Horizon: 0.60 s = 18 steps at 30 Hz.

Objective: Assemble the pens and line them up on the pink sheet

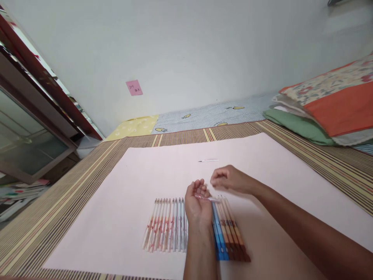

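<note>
My left hand (198, 204) is curled around a clear pinkish pen barrel (209, 198) that sticks out to the right of the fingers. My right hand (229, 179) hovers just beyond it with fingertips pinched together; what they hold, if anything, is too small to see. Under both hands lies a row of pens on a large pale pink sheet (122, 202): white and pink pens (166, 224) on the left, blue and brown pens (229, 231) on the right. A thin pen refill (208, 160) lies alone farther up the sheet.
The sheet rests on a striped woven mat (55, 206). Folded bedding and an orange pillow (335, 105) sit at the right, checked fabric (215, 114) along the wall. A glass-fronted cabinet (26, 132) and stacked papers stand at the left. A pink note (134, 88) sticks to the wall.
</note>
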### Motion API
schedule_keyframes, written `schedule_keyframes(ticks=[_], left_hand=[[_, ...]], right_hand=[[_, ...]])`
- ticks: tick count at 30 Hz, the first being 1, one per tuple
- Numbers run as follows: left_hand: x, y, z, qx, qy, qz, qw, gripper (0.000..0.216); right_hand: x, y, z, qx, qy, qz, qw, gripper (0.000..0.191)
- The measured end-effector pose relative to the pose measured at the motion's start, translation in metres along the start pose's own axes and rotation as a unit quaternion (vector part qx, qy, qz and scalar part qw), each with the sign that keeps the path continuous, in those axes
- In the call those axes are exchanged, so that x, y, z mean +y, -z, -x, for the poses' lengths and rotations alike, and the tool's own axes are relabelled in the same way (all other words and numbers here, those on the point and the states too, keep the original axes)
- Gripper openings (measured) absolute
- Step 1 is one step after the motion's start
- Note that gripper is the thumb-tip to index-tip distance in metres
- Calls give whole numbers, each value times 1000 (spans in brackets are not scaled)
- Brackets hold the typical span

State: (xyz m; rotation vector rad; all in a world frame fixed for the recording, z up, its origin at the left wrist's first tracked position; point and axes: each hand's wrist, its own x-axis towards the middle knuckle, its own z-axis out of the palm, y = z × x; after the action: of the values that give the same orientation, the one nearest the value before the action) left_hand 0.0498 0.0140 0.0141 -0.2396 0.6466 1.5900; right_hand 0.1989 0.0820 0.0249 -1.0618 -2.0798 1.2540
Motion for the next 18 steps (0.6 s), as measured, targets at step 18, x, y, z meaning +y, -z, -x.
schedule_keyframes(ticks=[18], left_hand=[[5,-3,6,-5,-62,-33,998,23]], right_hand=[[44,17,-19,237,9,315,919,12]])
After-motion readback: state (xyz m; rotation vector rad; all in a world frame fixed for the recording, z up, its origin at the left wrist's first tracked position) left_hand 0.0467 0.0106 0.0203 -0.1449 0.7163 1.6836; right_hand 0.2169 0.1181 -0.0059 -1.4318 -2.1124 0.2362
